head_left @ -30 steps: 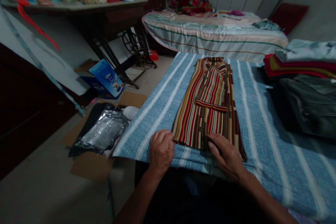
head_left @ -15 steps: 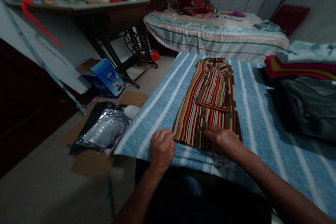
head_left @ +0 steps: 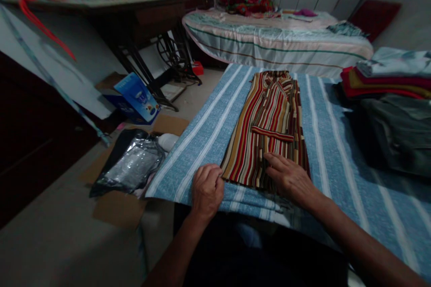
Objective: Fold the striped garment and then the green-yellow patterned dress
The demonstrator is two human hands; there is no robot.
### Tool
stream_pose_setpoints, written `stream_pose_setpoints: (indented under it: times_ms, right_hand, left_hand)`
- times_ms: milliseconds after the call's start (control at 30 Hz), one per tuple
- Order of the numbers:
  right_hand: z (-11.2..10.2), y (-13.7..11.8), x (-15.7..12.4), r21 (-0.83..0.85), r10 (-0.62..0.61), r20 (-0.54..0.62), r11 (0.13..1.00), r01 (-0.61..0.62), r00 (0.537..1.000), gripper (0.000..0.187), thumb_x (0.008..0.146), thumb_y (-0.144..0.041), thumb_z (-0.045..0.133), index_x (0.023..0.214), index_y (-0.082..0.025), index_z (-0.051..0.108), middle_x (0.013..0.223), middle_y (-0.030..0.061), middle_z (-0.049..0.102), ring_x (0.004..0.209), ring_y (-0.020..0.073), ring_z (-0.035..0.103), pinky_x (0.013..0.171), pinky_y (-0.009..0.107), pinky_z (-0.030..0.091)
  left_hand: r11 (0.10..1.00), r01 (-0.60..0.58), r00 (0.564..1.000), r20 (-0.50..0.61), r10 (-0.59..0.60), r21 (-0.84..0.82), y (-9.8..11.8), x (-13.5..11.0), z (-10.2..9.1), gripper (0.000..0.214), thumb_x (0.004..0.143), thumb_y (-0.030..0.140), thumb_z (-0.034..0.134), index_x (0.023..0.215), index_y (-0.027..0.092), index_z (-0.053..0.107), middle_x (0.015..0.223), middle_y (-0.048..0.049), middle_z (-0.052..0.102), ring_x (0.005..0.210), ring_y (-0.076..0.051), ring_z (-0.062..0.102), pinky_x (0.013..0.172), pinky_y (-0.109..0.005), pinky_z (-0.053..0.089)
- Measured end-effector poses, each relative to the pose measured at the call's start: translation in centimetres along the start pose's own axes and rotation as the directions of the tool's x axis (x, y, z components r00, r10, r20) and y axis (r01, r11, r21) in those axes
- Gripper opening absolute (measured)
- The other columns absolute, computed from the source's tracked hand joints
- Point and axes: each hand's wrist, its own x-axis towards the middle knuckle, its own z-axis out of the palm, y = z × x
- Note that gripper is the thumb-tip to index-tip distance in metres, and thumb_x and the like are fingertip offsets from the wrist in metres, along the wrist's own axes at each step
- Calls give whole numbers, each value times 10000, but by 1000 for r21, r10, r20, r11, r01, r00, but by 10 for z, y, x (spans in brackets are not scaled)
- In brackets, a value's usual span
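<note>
A striped dress (head_left: 244, 143) in red, tan, cream and black lies folded lengthwise on a blue-and-white striped cloth (head_left: 208, 121). A narrow striped belt (head_left: 272, 134) crosses its middle. My left hand (head_left: 208, 190) is closed at the dress's near left corner, thumb and fingers pinching its edge. Over the lower part of the dress rests my right hand (head_left: 289, 177), its fingers stretched out and touching the fabric. The near right corner is partly hidden behind that hand and wrist.
Folded clothes (head_left: 397, 130) are stacked on the right of the cloth. At left on the floor stand an open cardboard box (head_left: 117, 210) holding plastic-wrapped items and a blue carton (head_left: 136, 98). A treadle sewing table (head_left: 134, 6) and a bed (head_left: 269, 38) are farther back.
My right hand has shifted slightly up and right over the dress, and its fingers have straightened. My left hand stays at the corner. The view has tilted slightly.
</note>
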Motion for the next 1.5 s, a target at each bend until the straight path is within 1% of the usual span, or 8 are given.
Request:
stream_pose_setpoints:
  times_ms: [200, 533, 700, 900, 1033, 1200, 1333, 1500]
  right_hand:
    - [9, 4, -1, 93, -7, 34, 996, 4, 999, 228, 823, -10, 446, 886, -126, 632, 1105, 127, 638, 1155, 255, 522, 939, 387, 463]
    - [10, -4, 0, 171, 39, 88, 984, -54, 995, 193, 806, -44, 474, 876, -142, 626, 1111, 122, 620, 1164, 257, 503, 972, 399, 426]
    - [6, 3, 6, 242, 55, 94, 967, -77, 994, 213, 862, -91, 426, 921, -156, 620, 1032, 95, 623, 1038, 189, 548, 894, 300, 444]
    - [3, 38, 41, -47, 200, 220, 980, -194, 955, 223, 885, -90, 419, 940, -163, 623, 867, 69, 635, 840, 179, 570, 747, 266, 412]
    - [4, 57, 66, -177, 196, 317, 973, -145, 928, 201, 918, -146, 429, 1006, -166, 608, 905, 88, 659, 852, 196, 594, 690, 267, 396]
    - [9, 66, 80, -224, 107, 413, 975, -13, 904, 199, 923, -145, 417, 981, -157, 607, 903, 105, 674, 821, 215, 619, 634, 276, 402]
    - [14, 69, 83, -227, 78, 435, 974, 25, 897, 193, 908, -114, 420, 916, -142, 610, 903, 130, 677, 828, 222, 625, 637, 279, 415]
    - [14, 72, 84, -237, 61, 454, 970, 55, 889, 234, 917, -91, 378, 964, -137, 603, 872, 132, 686, 772, 209, 642, 604, 269, 417]
  left_hand:
    - [998, -63, 998, -24, 62, -9, -1, 0, -1, 184, 808, 64, 455, 841, 172, 600, 890, -71, 632, 912, -210, 576, 827, -382, 502]
    - [992, -127, 992, 13, 127, 20, -8, 0, -6, 164, 822, 46, 456, 841, 161, 570, 1001, -98, 616, 1044, -238, 553, 896, -413, 501]
    - [987, -141, 988, 78, 135, 73, -13, 1, -8, 179, 828, 53, 435, 843, 169, 571, 1065, -105, 610, 1105, -262, 524, 909, -440, 504]
    - [985, -157, 984, 93, 150, 72, -16, 0, -8, 189, 819, 47, 421, 840, 163, 569, 1074, -118, 612, 1103, -272, 519, 904, -463, 509]
    - [986, -151, 986, 88, 144, 69, -16, 0, -7, 194, 812, 41, 419, 836, 170, 562, 1060, -106, 620, 1085, -252, 535, 902, -439, 516]
    - [988, -138, 988, 85, 132, 70, -14, 0, -7, 197, 808, 38, 415, 818, 172, 559, 1051, -101, 629, 1073, -242, 548, 900, -423, 519]
    - [988, -132, 988, 89, 125, 78, -14, -1, -8, 207, 806, 37, 406, 819, 175, 559, 1057, -99, 630, 1074, -240, 550, 898, -421, 523]
    - [989, -123, 990, 85, 116, 77, -13, -1, -7, 214, 802, 30, 407, 820, 182, 555, 1055, -93, 630, 1074, -235, 555, 904, -427, 524]
